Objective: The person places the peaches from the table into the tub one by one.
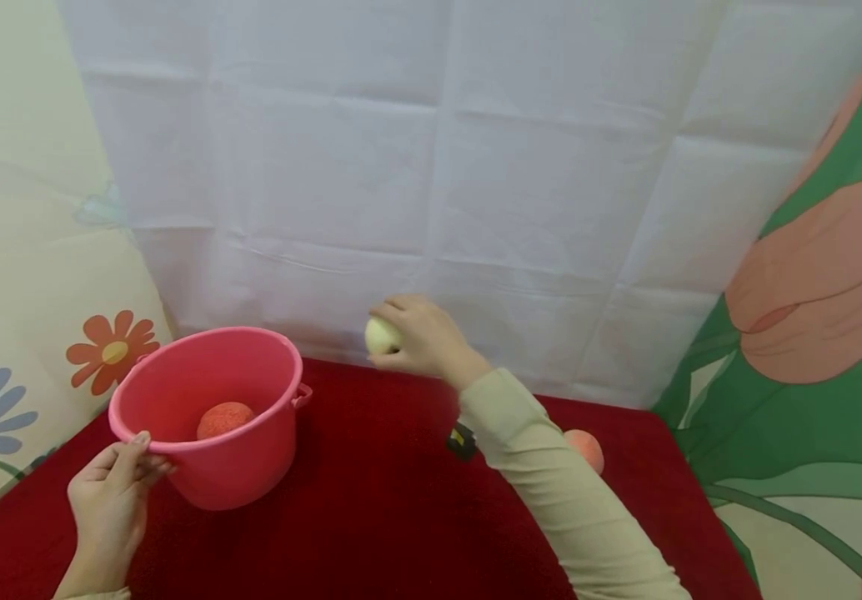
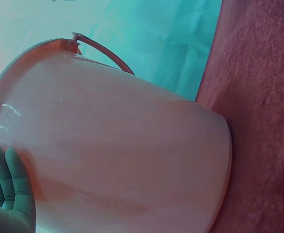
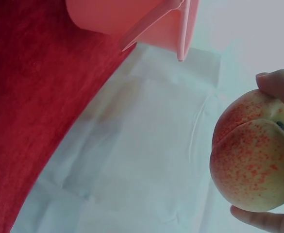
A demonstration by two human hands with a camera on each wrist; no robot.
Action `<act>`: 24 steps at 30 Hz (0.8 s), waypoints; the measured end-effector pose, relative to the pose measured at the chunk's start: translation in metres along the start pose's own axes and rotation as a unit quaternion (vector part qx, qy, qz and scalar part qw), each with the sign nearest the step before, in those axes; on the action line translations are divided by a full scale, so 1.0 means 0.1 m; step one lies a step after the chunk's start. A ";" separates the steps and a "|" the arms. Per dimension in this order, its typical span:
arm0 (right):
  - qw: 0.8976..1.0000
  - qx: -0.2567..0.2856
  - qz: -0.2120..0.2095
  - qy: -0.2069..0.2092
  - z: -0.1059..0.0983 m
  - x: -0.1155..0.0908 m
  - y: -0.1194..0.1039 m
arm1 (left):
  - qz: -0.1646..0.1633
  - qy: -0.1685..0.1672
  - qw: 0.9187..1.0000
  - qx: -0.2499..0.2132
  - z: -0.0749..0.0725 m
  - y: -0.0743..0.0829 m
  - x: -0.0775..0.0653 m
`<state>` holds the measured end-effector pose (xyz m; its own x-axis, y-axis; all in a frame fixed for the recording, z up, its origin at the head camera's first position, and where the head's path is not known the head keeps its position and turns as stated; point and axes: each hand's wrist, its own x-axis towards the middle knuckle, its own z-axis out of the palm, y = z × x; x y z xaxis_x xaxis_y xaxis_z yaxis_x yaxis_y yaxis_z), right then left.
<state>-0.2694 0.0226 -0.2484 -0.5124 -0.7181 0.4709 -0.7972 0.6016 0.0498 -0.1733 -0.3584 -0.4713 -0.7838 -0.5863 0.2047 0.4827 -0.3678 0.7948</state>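
On the left of the table stands a pink bucket [image 1: 251,467] with a red-orange peach [image 1: 225,419] inside it. My left hand [image 1: 112,492] pinches the near left part of its rim, thumb on top and fingers against the outer wall. In the left wrist view those fingers [image 2: 16,174] lie along the bucket's side [image 2: 132,141]. To the right of the bucket, my right hand [image 1: 423,337] holds a peach [image 1: 381,336] up in the air. The right wrist view shows this peach [image 3: 253,160] as pale yellow with red speckles, gripped between thumb and fingers.
Another peach [image 1: 585,448] rests on the red cloth [image 1: 401,517] at the right, partly behind my right sleeve [image 1: 551,475]. A small black object [image 1: 461,441] with a yellow mark shows beside that sleeve. White sheeting [image 1: 431,183] hangs behind the table, with patterned cloth on both sides.
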 end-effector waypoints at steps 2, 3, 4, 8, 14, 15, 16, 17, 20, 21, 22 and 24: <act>1.000 0.002 -0.003 0.002 0.00 0.02 -0.02 | -0.004 -0.004 1.000 -0.007 -0.09 -0.08 0.07; 1.000 0.002 -0.005 0.004 0.01 0.02 -0.03 | -0.005 -0.002 1.000 -0.009 -0.13 -0.11 0.09; 1.000 0.005 -0.006 0.006 0.01 0.03 -0.05 | -0.001 -0.003 1.000 -0.014 -0.17 -0.15 0.12; 1.000 0.007 -0.005 0.008 0.02 0.08 -0.09 | -0.029 0.022 0.999 -0.011 0.03 0.04 -0.01; 1.000 0.003 -0.011 -0.002 0.01 0.15 -0.16 | -0.015 -0.005 1.000 -0.004 0.20 0.19 -0.15; 1.000 0.003 -0.012 -0.003 0.01 0.16 -0.17 | -0.010 -0.011 1.000 -0.006 0.17 0.17 -0.13; 1.000 0.002 -0.012 -0.005 0.01 0.17 -0.18 | -0.005 -0.015 1.000 -0.004 0.17 0.17 -0.13; 1.000 0.000 -0.013 -0.006 0.01 0.18 -0.19 | -0.012 -0.006 1.000 -0.002 0.24 0.22 -0.16; 1.000 -0.002 -0.015 -0.008 0.01 0.21 -0.22 | -0.012 0.004 1.000 0.004 0.37 0.31 -0.23; 1.000 -0.002 -0.017 -0.009 0.01 0.22 -0.23 | -0.018 0.012 1.000 0.002 0.43 0.35 -0.27; 1.000 -0.002 -0.018 -0.011 0.01 0.23 -0.24 | -0.012 0.005 1.000 -0.004 0.45 0.37 -0.29; 1.000 -0.002 -0.021 -0.016 0.01 0.25 -0.27 | -0.017 0.013 1.000 -0.006 0.48 0.39 -0.31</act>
<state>-0.2612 -0.0117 -0.2392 -0.4892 -0.7531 0.4399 -0.8169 0.5724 0.0715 -0.1484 -0.3199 -0.4190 -0.7891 -0.5922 0.1628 0.4609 -0.3958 0.7943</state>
